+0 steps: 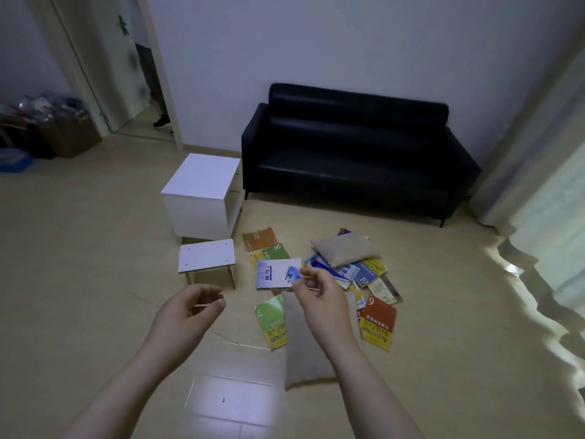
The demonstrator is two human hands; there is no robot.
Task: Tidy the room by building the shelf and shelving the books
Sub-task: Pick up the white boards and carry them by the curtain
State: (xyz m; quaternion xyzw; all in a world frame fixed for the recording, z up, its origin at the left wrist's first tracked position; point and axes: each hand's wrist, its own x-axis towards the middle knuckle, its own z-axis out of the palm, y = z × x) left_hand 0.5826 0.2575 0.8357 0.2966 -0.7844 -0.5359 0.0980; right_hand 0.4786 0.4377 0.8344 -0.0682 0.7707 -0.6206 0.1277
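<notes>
The left hand [190, 308] pinches a thin pale stick [204, 305] and the right hand [319, 296] pinches a second stick [312, 289], while the books [376, 324] lie scattered just beyond and under the right hand and the white shelf box [202, 198] stands ahead of the left.

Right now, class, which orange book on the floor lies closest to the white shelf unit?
The far orange book, beside the green book numbered 8, just by the white shelf unit. The near orange book, marked 6, lies closer to the camera.
</notes>
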